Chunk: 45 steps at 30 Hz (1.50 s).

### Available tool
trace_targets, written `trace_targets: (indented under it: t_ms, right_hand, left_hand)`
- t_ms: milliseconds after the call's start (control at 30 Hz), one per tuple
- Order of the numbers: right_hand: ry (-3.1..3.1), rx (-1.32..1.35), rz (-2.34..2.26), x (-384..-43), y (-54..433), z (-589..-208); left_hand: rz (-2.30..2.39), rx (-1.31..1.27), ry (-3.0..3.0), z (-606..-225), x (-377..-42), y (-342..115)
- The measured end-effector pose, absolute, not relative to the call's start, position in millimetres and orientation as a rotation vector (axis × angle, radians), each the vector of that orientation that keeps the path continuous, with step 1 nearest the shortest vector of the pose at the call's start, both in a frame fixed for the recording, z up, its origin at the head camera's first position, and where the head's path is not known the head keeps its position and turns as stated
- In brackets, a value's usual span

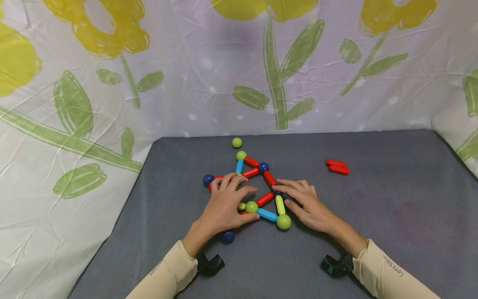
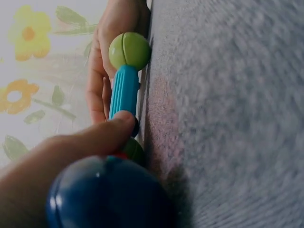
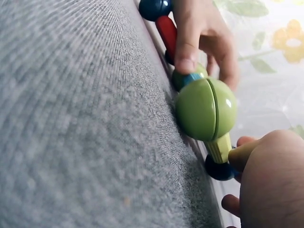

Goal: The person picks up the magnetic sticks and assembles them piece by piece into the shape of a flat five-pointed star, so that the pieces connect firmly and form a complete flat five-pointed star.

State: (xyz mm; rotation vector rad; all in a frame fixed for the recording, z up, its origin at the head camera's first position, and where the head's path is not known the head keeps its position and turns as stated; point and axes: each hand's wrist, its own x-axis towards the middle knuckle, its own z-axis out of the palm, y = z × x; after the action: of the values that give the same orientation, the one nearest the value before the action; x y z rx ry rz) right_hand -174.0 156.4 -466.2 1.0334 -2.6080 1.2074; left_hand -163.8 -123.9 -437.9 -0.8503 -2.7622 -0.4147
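A flat frame of magnetic balls and rods lies on the grey table, with a blue rod [image 1: 267,214] running between a green ball [image 1: 252,207] and another green ball [image 1: 284,221]. My left hand [image 1: 224,203] spreads over the left part of the frame, hiding some of it; its thumb touches the blue rod's side. At the frame's right side, my right hand [image 1: 306,205] reaches with extended fingers to a dark blue ball [image 1: 276,192], thumb beside the yellow-green rod [image 1: 280,205]. A large dark blue ball [image 2: 111,194] fills the foreground of the left wrist view.
A loose green ball [image 1: 237,142] sits behind the frame, near the table's back edge. Two red rods [image 1: 337,167] lie side by side to the right. A flower-printed cloth [image 1: 209,83] hangs behind the grey table [image 1: 392,216].
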Motion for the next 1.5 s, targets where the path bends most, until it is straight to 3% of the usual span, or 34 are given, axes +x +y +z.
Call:
trace_targets:
  t_ms: [167,533,700,1167,1500]
  right_hand:
    - [-2.595,1.021,1.229,-174,156,-466]
    - [-2.444,0.736,1.336,-177,157,-469]
    - [-2.574,0.741,1.212,-177,159,-467]
    - [-2.588,0.640,1.223,-178,158,-468]
    - [-2.660,0.849,1.138,-177,159,-468]
  left_hand:
    - [-0.394,-0.701,-2.855,-436,-162,-123]
    - [-0.739,-1.125,-2.889,-439,-169,-136]
    - [-0.811,-1.255,-2.833,-439,-172,-138]
    - [-0.880,-0.826,-2.912,-448,-184,-155]
    - [-1.090,-0.919,-2.814,-446,-187,-172]
